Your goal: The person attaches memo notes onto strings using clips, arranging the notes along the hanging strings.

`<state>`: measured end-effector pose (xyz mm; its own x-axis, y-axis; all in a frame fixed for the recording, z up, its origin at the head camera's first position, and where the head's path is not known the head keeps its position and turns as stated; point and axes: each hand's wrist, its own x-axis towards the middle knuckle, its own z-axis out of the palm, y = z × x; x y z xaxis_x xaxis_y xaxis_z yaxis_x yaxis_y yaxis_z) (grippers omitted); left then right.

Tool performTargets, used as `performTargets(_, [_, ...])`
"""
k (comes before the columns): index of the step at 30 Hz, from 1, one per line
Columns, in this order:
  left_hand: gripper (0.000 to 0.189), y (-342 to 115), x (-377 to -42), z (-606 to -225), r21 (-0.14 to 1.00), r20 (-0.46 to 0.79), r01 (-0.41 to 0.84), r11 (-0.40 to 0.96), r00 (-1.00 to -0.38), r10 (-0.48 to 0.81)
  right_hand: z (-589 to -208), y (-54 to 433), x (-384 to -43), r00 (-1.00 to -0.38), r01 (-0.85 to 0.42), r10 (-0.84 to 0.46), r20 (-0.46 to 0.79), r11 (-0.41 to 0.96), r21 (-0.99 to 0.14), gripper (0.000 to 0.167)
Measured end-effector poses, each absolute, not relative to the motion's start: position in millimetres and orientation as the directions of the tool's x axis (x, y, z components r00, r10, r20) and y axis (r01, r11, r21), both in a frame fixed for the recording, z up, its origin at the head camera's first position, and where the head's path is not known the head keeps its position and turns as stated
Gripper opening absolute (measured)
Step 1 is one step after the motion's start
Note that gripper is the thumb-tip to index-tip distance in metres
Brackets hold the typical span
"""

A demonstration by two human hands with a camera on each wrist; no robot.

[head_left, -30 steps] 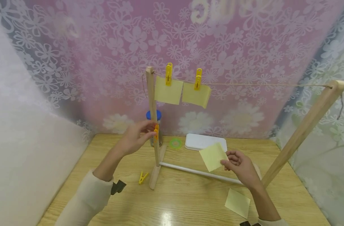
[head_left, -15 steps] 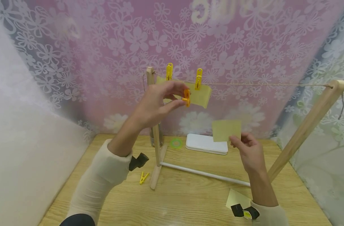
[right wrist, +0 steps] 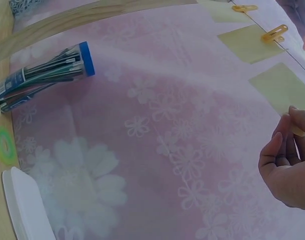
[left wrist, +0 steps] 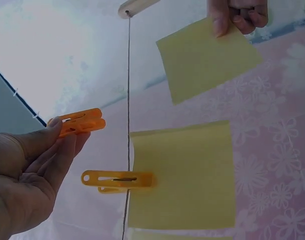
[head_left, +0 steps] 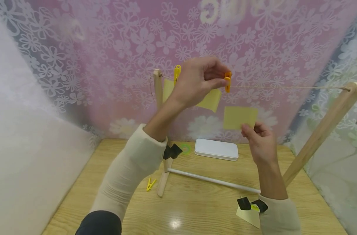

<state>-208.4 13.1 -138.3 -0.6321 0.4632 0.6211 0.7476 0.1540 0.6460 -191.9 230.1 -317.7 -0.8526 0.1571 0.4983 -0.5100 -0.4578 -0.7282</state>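
Observation:
My left hand (head_left: 196, 80) pinches an orange clothespin (head_left: 227, 82) between thumb and fingertips, right at the string (head_left: 284, 87). Lower and to the right, my right hand (head_left: 261, 142) holds a yellow paper square (head_left: 240, 117) by its bottom right corner, just below the string. In the left wrist view, a clipped yellow paper (left wrist: 187, 175) hangs from the string by a yellow-orange clothespin (left wrist: 117, 180). A second hung paper (head_left: 167, 89) with its yellow clothespin (head_left: 177, 74) is partly hidden behind my left hand.
The string spans a left wooden post (head_left: 157, 86) and a right post (head_left: 322, 133), joined below by a white rod (head_left: 213, 180). On the table lie a white case (head_left: 216, 149), a yellow clothespin (head_left: 150, 184) and another paper (head_left: 250, 217). A blue-lidded jar (right wrist: 47, 72) holds slim sticks.
My left hand has risen and moved right with the orange clothespin, from beside the left post to the string. My right hand has lifted its paper toward the string and turned it level.

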Motion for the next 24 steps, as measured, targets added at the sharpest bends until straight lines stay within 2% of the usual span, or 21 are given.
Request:
performTargets(6, [0.013,32,-218,-140,0.631,0.654,0.764,0.137,-0.619,0.435,-309,227,-198,-0.869,-0.49,0.195,0.454,-0.471,-0.734,0.013])
performTargets(10, [0.011,42,-220,-140,0.665,0.615,0.73,0.16,-0.656,0.438,-304,226,-202,-0.873,-0.482,0.202,0.444,-0.488,-0.727,0.011])
performTargets(17, [0.012,51,-222,-135,0.696,0.515,0.658,0.286,-0.736,0.44,-294,222,-207,-0.875,-0.483,0.243,0.418,-0.483,-0.73,0.005])
performTargets(24, [0.015,55,-221,-137,0.678,0.485,0.654,0.337,-0.742,0.463,-288,217,-209,-0.871,-0.491,0.257,0.419,-0.504,-0.711,0.005])
